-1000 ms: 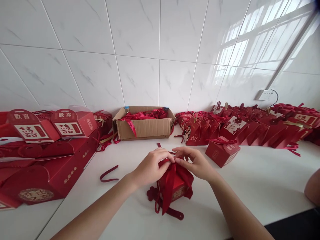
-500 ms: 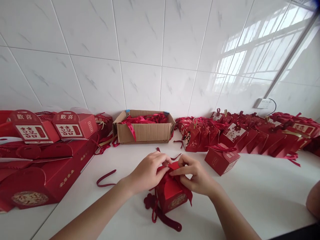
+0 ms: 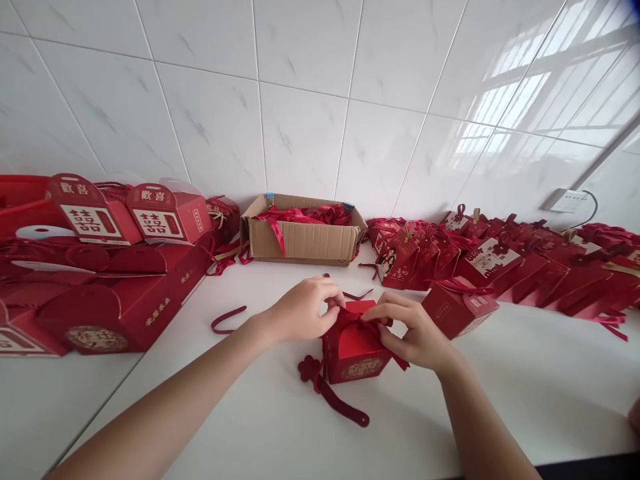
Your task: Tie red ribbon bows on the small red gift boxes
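Observation:
Between my hands a small red gift box [image 3: 356, 357] stands on the white table, with a red ribbon [image 3: 354, 327] across its top. My left hand [image 3: 305, 308] pinches the ribbon at the upper left of the box. On the right, my right hand [image 3: 407, 328] closes its thumb and fingers on the ribbon near the knot. A dark red strap [image 3: 345, 405] and a flower-shaped felt piece [image 3: 309, 368] lie at the box's front left. The exact ends held are partly hidden by my fingers.
An open cardboard box [image 3: 305, 241] full of red ribbons stands by the tiled wall. Stacked red boxes [image 3: 145, 300] fill the left. Rows of red gift boxes [image 3: 540, 277] line the right, with one ribboned box [image 3: 457, 307] near my right hand. A loose strap [image 3: 227, 319] lies left.
My view has shifted down and left. Both hands have moved slightly apart, drawing the ribbon outward across the box top. The box now sits a little more squarely.

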A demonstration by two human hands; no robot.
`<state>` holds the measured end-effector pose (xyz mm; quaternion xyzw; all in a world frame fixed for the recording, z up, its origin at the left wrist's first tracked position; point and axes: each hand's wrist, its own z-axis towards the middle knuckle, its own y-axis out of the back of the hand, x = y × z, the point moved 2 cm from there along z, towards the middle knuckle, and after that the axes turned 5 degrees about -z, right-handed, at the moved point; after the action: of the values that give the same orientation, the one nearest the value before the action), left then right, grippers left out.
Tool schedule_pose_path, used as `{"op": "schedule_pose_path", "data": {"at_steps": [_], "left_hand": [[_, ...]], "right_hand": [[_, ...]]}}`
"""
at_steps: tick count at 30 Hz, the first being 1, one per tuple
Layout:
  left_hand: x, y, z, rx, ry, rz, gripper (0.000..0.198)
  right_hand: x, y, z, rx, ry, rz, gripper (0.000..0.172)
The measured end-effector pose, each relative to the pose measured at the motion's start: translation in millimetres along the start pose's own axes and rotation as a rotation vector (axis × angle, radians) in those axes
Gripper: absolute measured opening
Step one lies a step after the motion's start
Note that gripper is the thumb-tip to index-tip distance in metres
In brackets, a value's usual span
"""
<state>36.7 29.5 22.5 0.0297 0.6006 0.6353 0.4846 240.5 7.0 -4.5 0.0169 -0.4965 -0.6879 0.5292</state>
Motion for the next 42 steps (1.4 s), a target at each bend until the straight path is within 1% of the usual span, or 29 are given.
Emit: {"op": "schedule_pose_path", "data": {"at_steps": [2,3,7,10,15,19,25,28,32,35,37,39,41,42], "left_hand": [[1,-2.8,0,0.029,0.050,-0.089,0.015],[2,-4.5,1,0.050,0.073,-0.132,0.014],[5,-9.6,4,0.120,0.121,-0.243,0.014],[7,-10.3,4,0.127,0.124,-0.239,0.020],[11,-9.6,4,0.036,0.055,-0.123,0.020],[16,-15.0,6,-0.024,0.050,-0.004,0.020],[19,-24.3,8,-0.122,0.028,0.080,0.019],[17,-24.2,7,-0.107,0.058,-0.019,0.020],[9,-24.5,6,-0.087,0.153,-0.278,0.022],[3,-26.9,5,-0.102,0.208,-0.414,0.021],[2,-29.3,4,-0.091,0.205,-0.485,0.019],[3,-31.7,4,-0.066,0.200,-0.537,0.017],[5,-33.9,4,-0.047,0.216,-0.573,0.016],[6,-34.8,4,-0.036,0.223,-0.586,0.016]], "right_hand": [[2,-3,1,0.016,-0.017,-0.025,0.058],[2,-4,2,0.022,-0.015,-0.035,0.060],[1,-11,2,0.018,0.039,-0.047,0.056],[1,-13,1,0.032,0.058,-0.048,0.051],[4,-15,0,0.120,0.071,-0.068,0.045],[5,-14,1,0.184,0.080,-0.104,0.044],[5,-11,2,0.208,0.096,-0.099,0.047],[5,-11,3,0.177,0.097,-0.049,0.048],[5,-10,4,0.109,0.105,0.055,0.046],[2,-9,4,0.056,0.075,0.091,0.035],[-1,-9,3,-0.009,-0.004,0.138,0.020],[-6,-10,3,-0.090,-0.123,0.243,0.005],[-10,-12,4,-0.157,-0.217,0.371,0.016],[-11,-14,4,-0.175,-0.240,0.425,0.020]]}}
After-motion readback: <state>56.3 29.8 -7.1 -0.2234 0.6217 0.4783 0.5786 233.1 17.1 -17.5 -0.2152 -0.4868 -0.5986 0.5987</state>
